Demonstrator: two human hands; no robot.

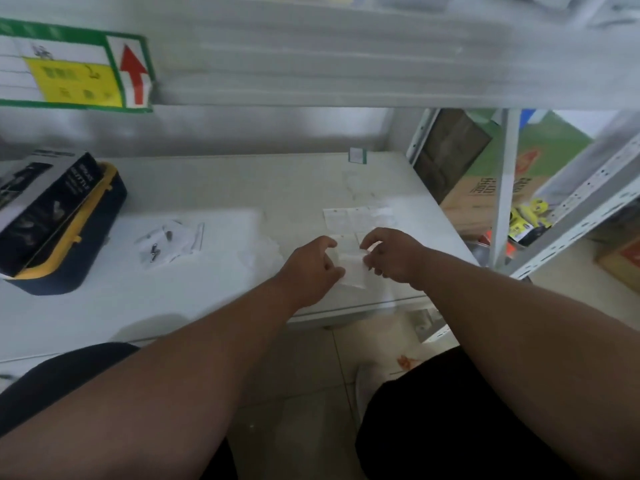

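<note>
The left grip (313, 263) and right grip (393, 258) are each pinching an edge of the white slip (354, 271) over the bench (194, 306), likely keeping it taut for unfolding.

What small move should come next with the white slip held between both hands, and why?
Probably lower the white slip onto the table and press it flat: the left hand and right hand pinch its opposite sides near the table's front edge, and a leaflet lies flat behind it. Blur hides whether it is paper or a bag.
</note>
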